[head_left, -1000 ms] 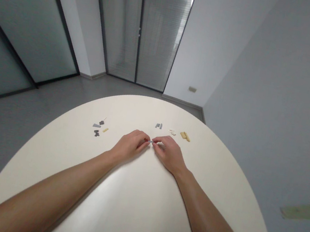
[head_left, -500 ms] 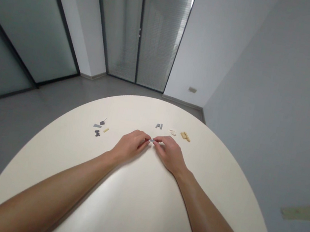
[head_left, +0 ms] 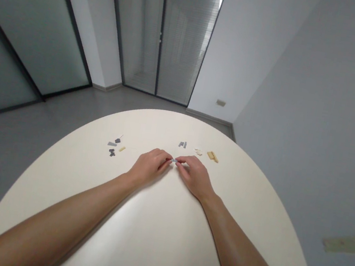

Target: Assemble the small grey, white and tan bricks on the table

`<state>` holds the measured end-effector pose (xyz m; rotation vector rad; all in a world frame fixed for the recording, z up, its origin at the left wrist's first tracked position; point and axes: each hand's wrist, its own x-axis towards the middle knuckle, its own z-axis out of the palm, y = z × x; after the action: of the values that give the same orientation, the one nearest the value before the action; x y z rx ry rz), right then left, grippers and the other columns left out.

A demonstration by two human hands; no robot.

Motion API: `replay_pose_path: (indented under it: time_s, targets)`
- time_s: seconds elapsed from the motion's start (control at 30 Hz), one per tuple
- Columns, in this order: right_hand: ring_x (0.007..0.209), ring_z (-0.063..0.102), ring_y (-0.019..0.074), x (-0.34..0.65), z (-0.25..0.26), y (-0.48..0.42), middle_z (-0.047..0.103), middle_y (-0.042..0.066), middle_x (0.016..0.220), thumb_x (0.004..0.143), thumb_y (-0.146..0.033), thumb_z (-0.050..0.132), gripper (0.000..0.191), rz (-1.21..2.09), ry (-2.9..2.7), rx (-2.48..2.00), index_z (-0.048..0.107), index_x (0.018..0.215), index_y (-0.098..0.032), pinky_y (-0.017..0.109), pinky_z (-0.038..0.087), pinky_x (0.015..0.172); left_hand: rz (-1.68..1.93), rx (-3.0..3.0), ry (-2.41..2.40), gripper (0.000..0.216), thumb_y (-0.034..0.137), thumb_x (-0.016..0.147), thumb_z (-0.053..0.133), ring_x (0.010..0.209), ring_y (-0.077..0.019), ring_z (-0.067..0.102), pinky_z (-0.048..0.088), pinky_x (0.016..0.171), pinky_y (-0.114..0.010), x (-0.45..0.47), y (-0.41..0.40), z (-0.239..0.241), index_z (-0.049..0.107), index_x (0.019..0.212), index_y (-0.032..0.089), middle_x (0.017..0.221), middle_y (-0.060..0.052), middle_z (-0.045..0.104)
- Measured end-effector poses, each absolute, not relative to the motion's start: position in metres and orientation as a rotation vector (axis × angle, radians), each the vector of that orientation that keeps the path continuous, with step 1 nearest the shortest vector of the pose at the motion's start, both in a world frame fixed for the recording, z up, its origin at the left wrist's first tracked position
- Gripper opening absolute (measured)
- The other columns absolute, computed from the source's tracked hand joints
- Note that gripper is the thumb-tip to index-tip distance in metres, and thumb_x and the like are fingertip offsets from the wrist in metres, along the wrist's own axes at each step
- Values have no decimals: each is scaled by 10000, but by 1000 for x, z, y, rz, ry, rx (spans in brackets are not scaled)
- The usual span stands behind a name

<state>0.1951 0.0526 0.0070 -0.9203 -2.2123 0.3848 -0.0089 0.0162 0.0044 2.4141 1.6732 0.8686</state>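
A small light-grey piece is pinched between the fingertips of both hands, just above the table; its exact kind is too small to make out. My left hand closes on its left end, with a bit of dark red at the fingertips. On the other end, my right hand has thumb and forefinger pressed together. Just beyond the hands lie grey pieces, white pieces and tan pieces.
The round white table fills the foreground. Left of my hands lie dark grey pieces, a grey flat piece, a yellow piece and a dark piece with a thin rod. A wall stands on the right.
Almost nothing differs. Both hands keep their pinch on the small grey piece, and the view has shifted very slightly.
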Motion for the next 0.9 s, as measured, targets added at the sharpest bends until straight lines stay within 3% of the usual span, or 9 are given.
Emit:
replay_pose_path:
  time_s: [0.47, 0.9]
  targets:
    - [954, 643, 208, 195, 6, 54, 726, 57, 988, 970, -255, 567, 130, 371, -2233, -956, 685, 1009, -217, 357, 487, 874, 874, 2435, 1680, 246, 360, 1008, 452, 972, -197, 633, 507, 781, -321, -8, 15, 7, 662, 1037, 237, 1002, -34, 712]
    - [902, 642, 210, 194, 10, 51, 727, 51, 934, 933, -227, 584, 94, 366, -2215, -1003, 676, 949, -227, 348, 485, 837, 1003, 2481, 1554, 183, 237, 968, 505, 993, -180, 648, 527, 793, -307, -6, 16, 1, 646, 1084, 251, 1047, -33, 717]
